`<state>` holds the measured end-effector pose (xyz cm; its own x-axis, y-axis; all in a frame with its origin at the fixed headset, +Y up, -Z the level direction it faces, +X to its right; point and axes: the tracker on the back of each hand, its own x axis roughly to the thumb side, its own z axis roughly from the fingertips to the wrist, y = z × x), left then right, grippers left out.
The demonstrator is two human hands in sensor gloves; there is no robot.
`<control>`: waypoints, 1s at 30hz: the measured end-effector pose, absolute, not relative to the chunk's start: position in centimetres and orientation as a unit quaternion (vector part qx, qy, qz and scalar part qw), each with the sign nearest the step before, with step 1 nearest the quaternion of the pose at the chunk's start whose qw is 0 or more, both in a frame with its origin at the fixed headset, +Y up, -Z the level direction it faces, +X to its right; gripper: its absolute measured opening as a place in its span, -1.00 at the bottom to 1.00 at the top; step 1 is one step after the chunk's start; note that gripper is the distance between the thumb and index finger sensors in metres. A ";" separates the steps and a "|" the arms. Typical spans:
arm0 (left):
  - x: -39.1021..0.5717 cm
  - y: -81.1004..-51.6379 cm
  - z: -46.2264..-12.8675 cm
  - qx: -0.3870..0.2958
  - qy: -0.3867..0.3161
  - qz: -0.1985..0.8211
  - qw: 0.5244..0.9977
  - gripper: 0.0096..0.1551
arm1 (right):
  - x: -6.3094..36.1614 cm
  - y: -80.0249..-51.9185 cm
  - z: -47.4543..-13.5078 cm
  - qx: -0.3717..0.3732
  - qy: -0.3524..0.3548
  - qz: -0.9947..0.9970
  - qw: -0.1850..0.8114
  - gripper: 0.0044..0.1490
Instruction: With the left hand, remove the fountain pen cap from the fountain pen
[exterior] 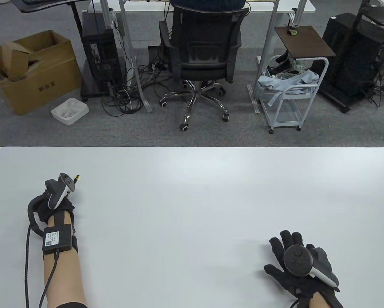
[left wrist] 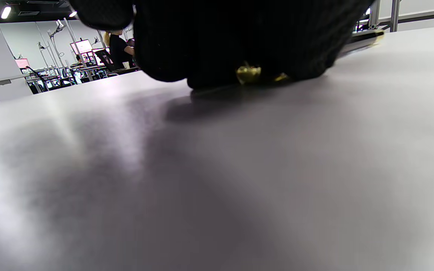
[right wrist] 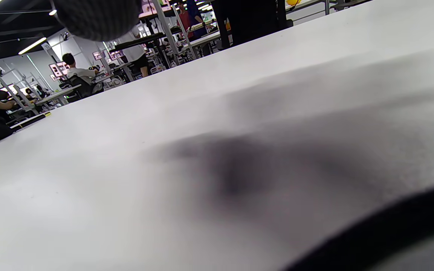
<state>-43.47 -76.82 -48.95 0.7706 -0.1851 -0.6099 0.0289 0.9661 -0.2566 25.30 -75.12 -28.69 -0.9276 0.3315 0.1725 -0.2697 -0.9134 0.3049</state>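
A black fountain pen with gold trim lies on the white table (exterior: 192, 199) at the left; only its gold-tipped end (exterior: 77, 176) sticks out past my left hand. My left hand (exterior: 69, 192) lies over the pen with the fingers curled down around it. In the left wrist view the gloved fingers (left wrist: 239, 45) cover the pen's middle; a gold part (left wrist: 249, 73) shows beneath them and the black, gold-ended barrel (left wrist: 364, 37) sticks out to the right. My right hand (exterior: 277, 253) rests flat on the table at the near right, fingers spread, holding nothing.
Past the table's far edge stand a black office chair (exterior: 205, 54), a white wire cart (exterior: 291, 93) and a cardboard box (exterior: 31, 70) on the carpet. In the right wrist view the pen (right wrist: 32, 118) shows far off at the left.
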 end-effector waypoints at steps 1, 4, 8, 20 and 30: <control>-43.5 -76.9 -49.1 -0.119 0.332 -0.061 0.934 -0.54 | 25.3 -75.1 -28.7 0.110 0.140 0.972 0.154 0.05; -43.7 -77.0 -49.2 -0.123 0.327 -0.053 0.936 -0.54 | 25.4 -75.1 -28.7 0.108 0.138 0.972 0.155 0.05; -43.9 -77.5 -49.1 -0.135 0.320 -0.027 0.937 -0.52 | 25.4 -75.0 -28.7 0.104 0.134 0.973 0.155 -0.03; -39.8 -73.4 -47.5 -0.040 0.249 -0.058 0.966 -0.53 | 25.4 -75.0 -28.4 0.105 0.131 0.975 0.148 -0.03; -31.1 -66.5 -43.1 0.018 0.134 -0.005 0.991 -0.52 | 25.0 -74.9 -28.2 0.106 0.136 0.974 0.146 -0.01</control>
<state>-31.12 -66.50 -43.14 0.9638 -0.0059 -0.2666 0.0154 0.9993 0.0335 25.01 -74.89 -28.17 -0.9351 0.3128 0.1666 -0.2553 -0.9207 0.2953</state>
